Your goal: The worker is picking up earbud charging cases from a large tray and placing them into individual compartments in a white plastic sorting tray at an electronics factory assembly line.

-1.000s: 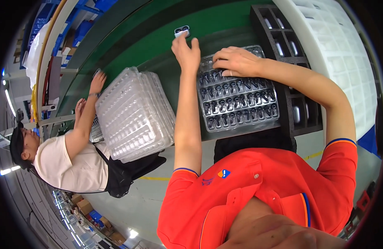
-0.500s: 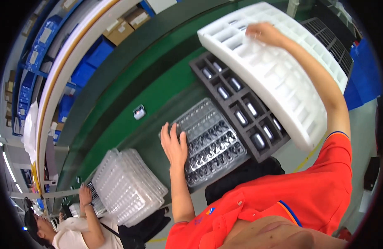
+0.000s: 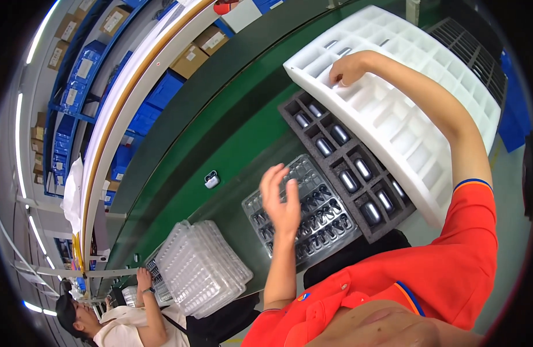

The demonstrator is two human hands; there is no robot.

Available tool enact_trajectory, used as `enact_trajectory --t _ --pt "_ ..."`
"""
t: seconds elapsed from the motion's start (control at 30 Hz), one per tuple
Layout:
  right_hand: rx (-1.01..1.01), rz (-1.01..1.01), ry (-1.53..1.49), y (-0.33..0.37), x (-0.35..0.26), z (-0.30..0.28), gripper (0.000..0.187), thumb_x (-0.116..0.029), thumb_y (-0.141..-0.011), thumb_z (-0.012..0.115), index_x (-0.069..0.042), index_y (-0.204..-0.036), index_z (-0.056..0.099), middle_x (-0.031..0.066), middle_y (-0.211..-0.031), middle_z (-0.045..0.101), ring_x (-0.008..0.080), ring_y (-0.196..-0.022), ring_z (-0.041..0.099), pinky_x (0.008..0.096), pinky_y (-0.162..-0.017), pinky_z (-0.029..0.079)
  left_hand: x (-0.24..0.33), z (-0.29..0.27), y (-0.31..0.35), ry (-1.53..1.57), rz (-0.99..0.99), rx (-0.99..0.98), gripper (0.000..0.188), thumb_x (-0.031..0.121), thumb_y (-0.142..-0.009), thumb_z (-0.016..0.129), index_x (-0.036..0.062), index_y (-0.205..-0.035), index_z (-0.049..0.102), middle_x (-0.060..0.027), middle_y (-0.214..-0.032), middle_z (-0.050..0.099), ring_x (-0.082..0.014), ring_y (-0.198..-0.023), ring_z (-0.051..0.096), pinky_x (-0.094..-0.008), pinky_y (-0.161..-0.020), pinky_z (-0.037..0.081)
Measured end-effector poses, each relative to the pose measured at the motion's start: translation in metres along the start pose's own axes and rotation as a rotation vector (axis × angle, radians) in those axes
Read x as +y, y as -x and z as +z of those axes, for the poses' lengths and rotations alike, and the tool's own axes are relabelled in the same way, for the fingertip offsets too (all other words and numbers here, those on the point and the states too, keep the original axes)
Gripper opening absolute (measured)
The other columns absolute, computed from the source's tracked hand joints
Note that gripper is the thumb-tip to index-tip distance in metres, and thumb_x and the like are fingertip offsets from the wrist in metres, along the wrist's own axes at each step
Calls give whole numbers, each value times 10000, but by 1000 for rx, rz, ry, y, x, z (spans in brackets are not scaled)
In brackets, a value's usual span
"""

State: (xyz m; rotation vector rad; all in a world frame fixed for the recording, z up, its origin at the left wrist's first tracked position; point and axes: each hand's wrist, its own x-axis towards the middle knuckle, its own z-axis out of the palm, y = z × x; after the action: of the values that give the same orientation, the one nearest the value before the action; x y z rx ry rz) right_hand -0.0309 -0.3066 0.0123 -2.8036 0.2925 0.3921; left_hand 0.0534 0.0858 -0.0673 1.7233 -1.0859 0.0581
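My right hand (image 3: 348,70) reaches into a compartment near the far left edge of a white foam tray (image 3: 336,95). Its fingers are bent together, and whatever they grip is hidden. A few dark rounded cases sit in compartments close by. My left hand (image 3: 282,199) is raised over a clear plastic tray (image 3: 252,203), fingers apart and holding nothing. Rows of small dark, stem-shaped pieces that look like earbuds (image 3: 321,232) fill its nearer part. Between the two trays lies a dark grey foam tray (image 3: 331,169) with glossy dark oval cases (image 3: 363,169) in its slots.
On the green belt (image 3: 243,133) stands a small earbud case (image 3: 211,179). Stacked clear trays (image 3: 206,269) lie at the left, near another person (image 3: 128,324) at work. Shelving with blue bins (image 3: 87,63) runs behind the line; a black grid tray (image 3: 472,52) is at far right.
My right hand has gone from a blur above the white tray down into a compartment. My left hand has moved from the clear tray's left edge to over its middle. The view has shifted.
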Motion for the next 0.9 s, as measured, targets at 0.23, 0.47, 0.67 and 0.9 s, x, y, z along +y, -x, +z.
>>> enact_trajectory --t 0.23,0.47,0.67,0.9 --pt "828 86 -53 19 5 56 333 -295 -1029 407 -46 -1016 627 219 -1007 667 403 -959 620 483 -824 479 39 25 16 915 -530 -329 258 122 -1028 535 -16 -1240 585 -110 -1104 652 -185 -954 652 -308 -830 533" --pt "721 -612 -372 82 -177 41 348 -315 -1038 439 -18 -1054 619 116 -954 598 290 -900 581 372 -848 466 35 13 11 1757 -836 -651 666 577 -1059 269 9 -1246 562 -76 -903 616 -139 -627 487 -250 -547 393" --pt "453 -677 -401 86 -223 77 236 -215 -972 540 -32 -1083 642 138 -1127 559 317 -1051 571 391 -917 480 37 -6 18 1861 -832 -430 442 507 -1078 314 114 -1039 514 -21 -833 491 -95 -600 378 -229 -485 288" --pt "229 -267 -913 73 -254 89 509 -210 -896 647 -53 -1358 503 103 -1359 483 255 -1204 541 386 -928 506 45 -3 35 1097 -499 31 473 359 -1100 358 49 -1457 366 -64 -1103 560 -103 -854 562 -264 -666 510"
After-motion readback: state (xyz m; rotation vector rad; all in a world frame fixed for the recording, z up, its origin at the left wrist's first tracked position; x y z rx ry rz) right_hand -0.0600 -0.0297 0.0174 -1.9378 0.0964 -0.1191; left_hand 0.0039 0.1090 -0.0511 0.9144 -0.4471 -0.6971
